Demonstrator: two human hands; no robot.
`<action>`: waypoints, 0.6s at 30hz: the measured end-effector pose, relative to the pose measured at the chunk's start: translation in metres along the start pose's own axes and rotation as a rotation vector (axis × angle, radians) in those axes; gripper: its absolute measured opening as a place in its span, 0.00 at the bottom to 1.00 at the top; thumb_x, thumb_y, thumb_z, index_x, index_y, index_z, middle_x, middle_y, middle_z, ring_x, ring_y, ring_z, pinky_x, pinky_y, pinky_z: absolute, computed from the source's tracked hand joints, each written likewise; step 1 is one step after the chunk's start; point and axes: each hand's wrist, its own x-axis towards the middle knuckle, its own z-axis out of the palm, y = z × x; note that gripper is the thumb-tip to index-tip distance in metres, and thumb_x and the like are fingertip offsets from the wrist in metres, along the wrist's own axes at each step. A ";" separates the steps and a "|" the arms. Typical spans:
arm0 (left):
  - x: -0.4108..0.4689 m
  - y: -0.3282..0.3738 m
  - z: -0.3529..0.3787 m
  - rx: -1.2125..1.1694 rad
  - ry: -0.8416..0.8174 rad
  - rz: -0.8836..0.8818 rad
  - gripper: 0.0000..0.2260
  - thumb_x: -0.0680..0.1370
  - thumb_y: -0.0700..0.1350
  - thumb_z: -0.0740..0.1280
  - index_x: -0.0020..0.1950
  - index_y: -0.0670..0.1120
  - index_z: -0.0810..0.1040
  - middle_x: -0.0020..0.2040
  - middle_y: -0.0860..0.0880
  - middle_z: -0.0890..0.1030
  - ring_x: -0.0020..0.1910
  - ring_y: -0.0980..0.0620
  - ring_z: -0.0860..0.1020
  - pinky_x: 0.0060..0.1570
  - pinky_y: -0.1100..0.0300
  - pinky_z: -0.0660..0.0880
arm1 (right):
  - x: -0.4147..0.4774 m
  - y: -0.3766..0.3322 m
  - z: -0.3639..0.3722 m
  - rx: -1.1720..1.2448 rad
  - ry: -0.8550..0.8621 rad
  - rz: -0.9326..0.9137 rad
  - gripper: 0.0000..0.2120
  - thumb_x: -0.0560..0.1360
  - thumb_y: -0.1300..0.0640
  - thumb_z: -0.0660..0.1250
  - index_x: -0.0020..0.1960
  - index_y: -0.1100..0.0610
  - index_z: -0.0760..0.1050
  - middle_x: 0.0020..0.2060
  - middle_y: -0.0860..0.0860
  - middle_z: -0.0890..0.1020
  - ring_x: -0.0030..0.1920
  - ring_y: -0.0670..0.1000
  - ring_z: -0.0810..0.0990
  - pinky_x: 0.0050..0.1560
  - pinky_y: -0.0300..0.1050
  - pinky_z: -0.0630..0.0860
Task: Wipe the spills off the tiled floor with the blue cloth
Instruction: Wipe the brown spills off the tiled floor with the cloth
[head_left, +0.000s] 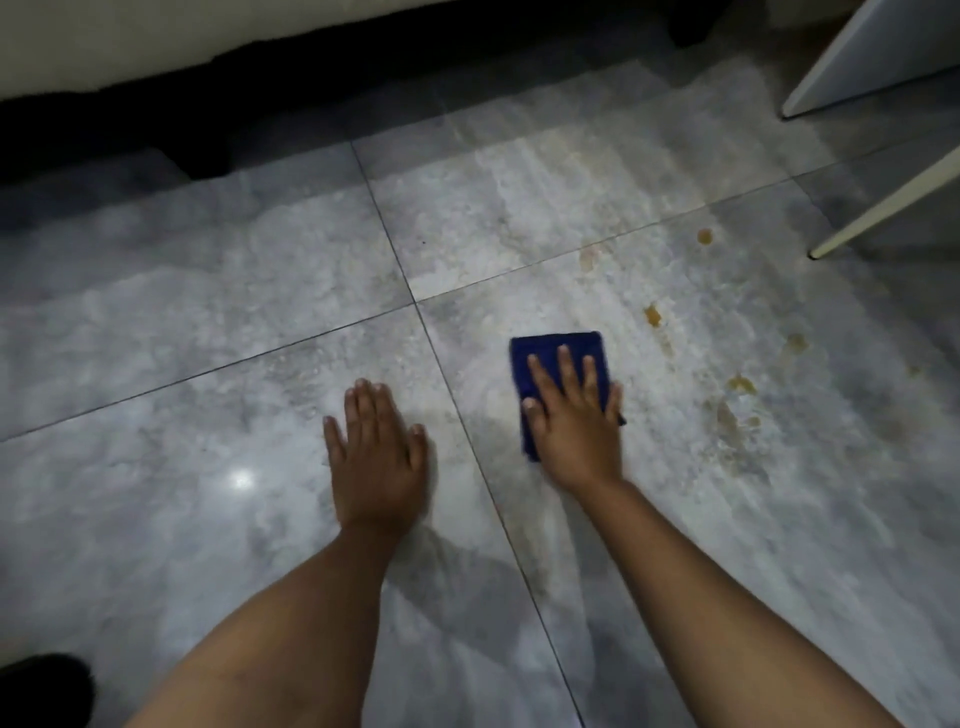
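Nearest me, my left hand (375, 457) lies flat on the tiled floor (156, 364), fingers straight and close together, holding nothing. Just right of it, across a grout line, my right hand (574, 421) presses the blue cloth (550, 348) flat, fingers spread on top; the folded cloth shows beyond my fingertips. Right of those fingers, well apart, I see amber spills (740, 384), with more drops farther off. Beyond them stands a pale furniture leg (883, 208).

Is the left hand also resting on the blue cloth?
No, the left hand lies flat on bare tile; only the right hand presses the blue cloth.
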 end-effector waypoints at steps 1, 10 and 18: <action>0.000 -0.001 0.000 0.006 -0.003 -0.009 0.30 0.81 0.57 0.45 0.79 0.43 0.46 0.79 0.44 0.47 0.77 0.50 0.42 0.74 0.45 0.41 | -0.003 0.012 0.000 0.008 0.033 0.080 0.25 0.81 0.41 0.44 0.77 0.41 0.45 0.78 0.48 0.44 0.77 0.53 0.39 0.73 0.59 0.35; -0.002 0.005 -0.003 0.010 -0.040 -0.010 0.29 0.81 0.57 0.44 0.78 0.44 0.42 0.79 0.46 0.42 0.77 0.52 0.38 0.74 0.46 0.39 | -0.035 -0.041 0.021 0.040 0.035 -0.023 0.25 0.81 0.43 0.46 0.77 0.42 0.52 0.78 0.49 0.49 0.77 0.56 0.43 0.73 0.63 0.39; 0.001 -0.006 0.002 0.006 -0.035 -0.017 0.29 0.81 0.56 0.47 0.78 0.44 0.43 0.79 0.46 0.45 0.77 0.51 0.41 0.74 0.46 0.39 | 0.025 -0.007 0.003 0.088 0.100 0.233 0.25 0.82 0.43 0.46 0.77 0.41 0.46 0.78 0.48 0.45 0.77 0.53 0.39 0.73 0.62 0.38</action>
